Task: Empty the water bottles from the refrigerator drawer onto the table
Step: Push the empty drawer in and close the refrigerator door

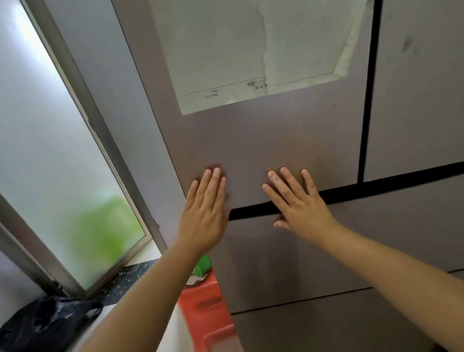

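- Far left: frosted window point(41, 143) in a metal frame, stone sill point(125, 275) below, black bag point(43, 327) slumped on the ledge under it.
- Between sill and fridge: red stool point(206, 310) with something green point(202, 265) on top, tight against the fridge's left side.
- Left hand point(204, 212) flat, fingers straight and together, pressed on the lower edge of the upper door point(264, 141), just beside its left edge.
- Right hand point(300, 202) flat too, fingers spread, laid across the dark seam point(390, 185) between door and drawer point(367, 234); thumb tucked low on the drawer front. Holding nothing.
- White paper point(223, 36) stuck high on the door; second door point(432, 58) at right past a vertical gap.
- Bottles: none in view, presumably behind the closed drawer front. No table in view either.
- Progress: nothing out yet; drawer to open, every bottle to lift and carry.
- Room: stool and ledge crowd the left; more open floor seemingly toward the right for stepping back as the drawer slides out.
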{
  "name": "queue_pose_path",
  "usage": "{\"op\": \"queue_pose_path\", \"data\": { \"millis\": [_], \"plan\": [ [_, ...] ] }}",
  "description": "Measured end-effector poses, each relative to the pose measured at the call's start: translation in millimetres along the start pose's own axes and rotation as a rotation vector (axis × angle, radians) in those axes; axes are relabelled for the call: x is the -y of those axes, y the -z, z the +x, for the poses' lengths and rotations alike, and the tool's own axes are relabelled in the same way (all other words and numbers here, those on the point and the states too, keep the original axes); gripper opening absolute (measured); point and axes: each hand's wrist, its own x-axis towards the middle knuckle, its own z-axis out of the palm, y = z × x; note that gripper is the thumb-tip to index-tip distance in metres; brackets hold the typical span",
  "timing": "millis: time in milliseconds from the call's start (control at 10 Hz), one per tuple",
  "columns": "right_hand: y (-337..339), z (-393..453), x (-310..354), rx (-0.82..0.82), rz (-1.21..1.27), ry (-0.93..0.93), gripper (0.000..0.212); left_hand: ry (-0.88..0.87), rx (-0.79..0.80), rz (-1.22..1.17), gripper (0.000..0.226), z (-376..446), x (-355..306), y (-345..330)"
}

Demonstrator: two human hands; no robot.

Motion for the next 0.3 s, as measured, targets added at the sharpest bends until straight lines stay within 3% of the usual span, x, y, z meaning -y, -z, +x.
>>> {"op": "queue_pose_path", "data": {
  "millis": [100, 200, 300],
  "plan": [
    [0, -5, 2, -0.058, -0.017, -0.018, 0.111, -0.082, -0.206, -0.04, 0.058, 20, 6, -2],
    [7, -11, 6, -0.078, 0.037, -0.001, 0.102, -0.141, -0.289, -0.051, 0.058, 45, 10, -7],
    [31, -4, 4, -0.096, 0.146, -0.042, 0.069, -0.146, -0.386, -0.037, 0.061, 57, 11, -16]
  ]
}}
